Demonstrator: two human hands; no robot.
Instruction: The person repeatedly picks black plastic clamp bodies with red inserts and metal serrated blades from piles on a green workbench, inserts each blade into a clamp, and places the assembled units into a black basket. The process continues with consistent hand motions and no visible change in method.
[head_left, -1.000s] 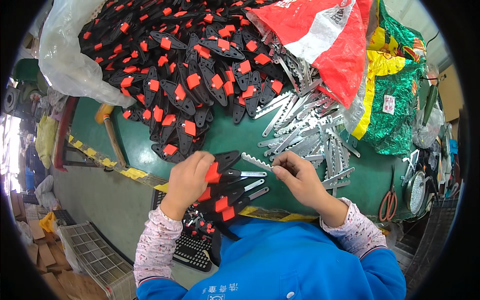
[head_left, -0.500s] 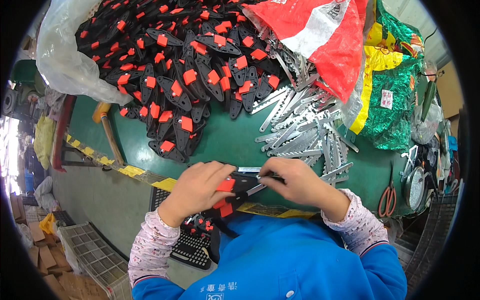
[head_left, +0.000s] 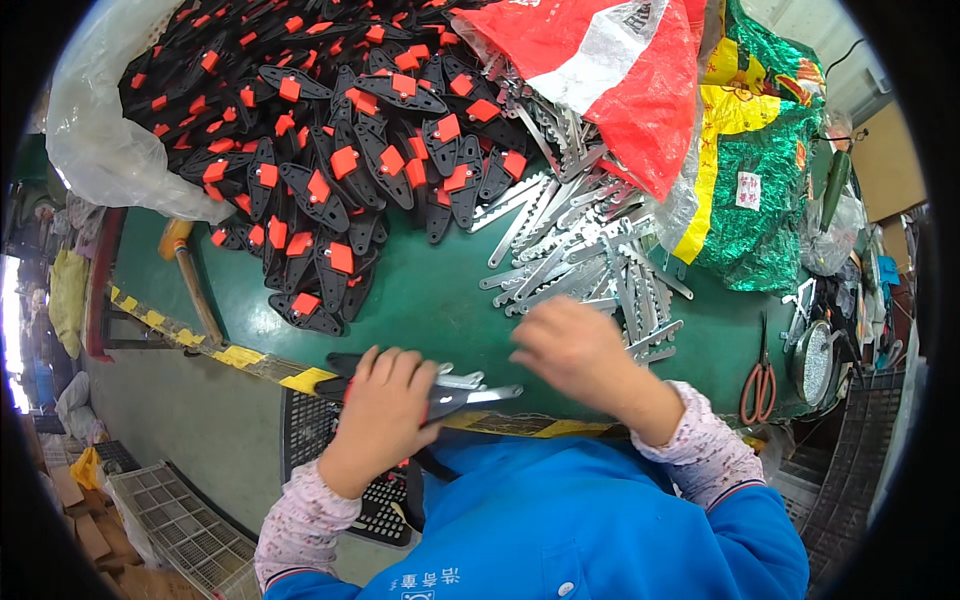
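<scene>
Green, smooth-topped worktable (head_left: 425, 275), front edge banded with yellow-and-black striped tape (head_left: 238, 357). Left and centre: heap of black, pointed-oval plastic pieces with red blocks (head_left: 315, 190). Beside it, loose pile of silvery notched metal strips (head_left: 575, 255). Far left, wooden-handled mallet (head_left: 191, 277); right, red-handled scissors (head_left: 763, 363).

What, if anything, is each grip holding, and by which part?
Left grip: black parts, clasped across their middle, metal strips jutting out rightward. Right grip: nothing visible held, though blur leaves it uncertain.
</scene>
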